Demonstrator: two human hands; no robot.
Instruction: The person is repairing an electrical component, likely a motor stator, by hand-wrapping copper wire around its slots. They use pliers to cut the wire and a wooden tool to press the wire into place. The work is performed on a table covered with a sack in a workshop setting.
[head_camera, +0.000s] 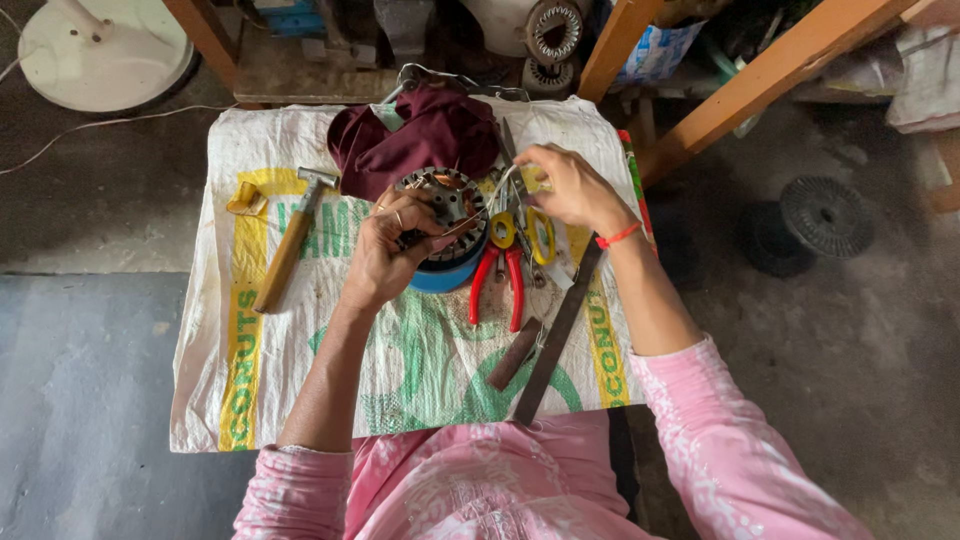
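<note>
A round motor stator (450, 200) with copper windings sits on a blue ring base (447, 274) in the middle of a sack-covered table (300, 400). My left hand (385, 255) rests against its left side, fingers curled on a thin wire or small tool at the stator's rim. My right hand (568, 185) is to the right of the stator, pinching a small yellowish piece near thin wires. Below it lie red-handled pliers (497, 285) and yellow-handled scissors (535, 235).
A wooden-handled hammer (285, 250) lies at the left, a maroon cloth (420, 135) behind the stator, a long dark metal file (555, 335) at the right. Wooden frame legs (760, 80), a wire spool (825, 215) and a white fan base (100, 50) stand around the table.
</note>
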